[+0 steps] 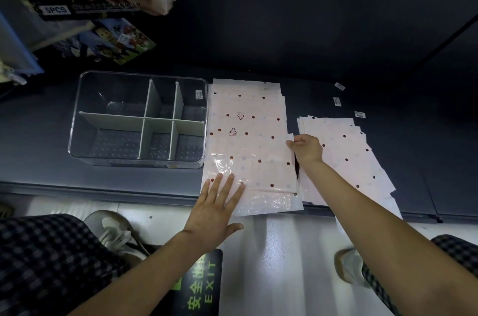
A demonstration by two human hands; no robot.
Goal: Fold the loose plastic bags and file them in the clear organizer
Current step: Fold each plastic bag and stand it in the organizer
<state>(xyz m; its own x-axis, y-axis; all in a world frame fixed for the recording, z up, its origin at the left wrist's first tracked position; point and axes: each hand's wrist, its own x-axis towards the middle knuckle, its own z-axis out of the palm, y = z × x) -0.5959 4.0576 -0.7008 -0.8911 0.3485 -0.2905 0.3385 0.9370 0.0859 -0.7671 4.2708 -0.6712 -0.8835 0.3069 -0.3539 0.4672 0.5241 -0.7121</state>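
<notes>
A stack of pale pink plastic bags with dark dots lies flat on the dark shelf, just right of the clear organizer. The organizer has white dividers and its compartments hold nothing. My left hand presses flat, fingers spread, on the near left corner of the top bag. My right hand pinches the bag's right edge about halfway up. A second, fanned pile of dotted bags lies to the right, partly under my right forearm.
Packaged goods hang above the organizer at upper left. Small price labels sit on the shelf behind the right pile. The shelf's front edge runs just below the bags; a green EXIT floor sign and my shoes are beneath.
</notes>
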